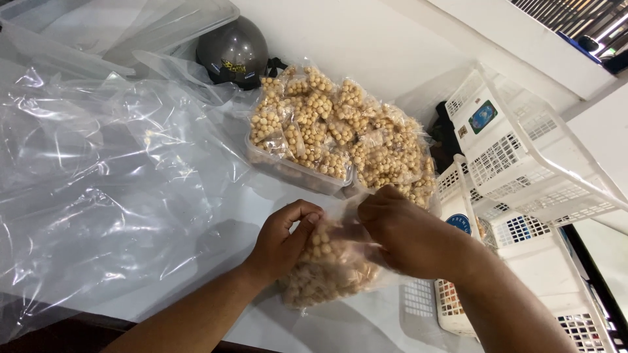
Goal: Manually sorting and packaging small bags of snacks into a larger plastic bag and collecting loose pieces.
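Near the front edge of the bench, between the two hands, sits a clear plastic bag of small beige balls, resting on the white surface. The left hand is curled closed, its fingertips pinching the bag's upper edge on the left side; the right hand is likewise closed over the top of the bag on the right, fingers bent down onto the film. Both grips meet at the mouth of the bag, while the filled belly lies below them.

The bag looks soft and shapeless, likely to sag and shift as the loose balls roll inside; the thin film is probably slippery and easy to tear, and the contents may crush under a hard squeeze. The empty plastic at the neck seems the safest place to take hold, with a palm under the bulk if lifted.

Just beyond the hands, a clear tub is heaped with more filled small bags. To the left spreads a large sheet of crumpled clear plastic. A dark helmet rests behind the tub, and white plastic baskets stand to the right.
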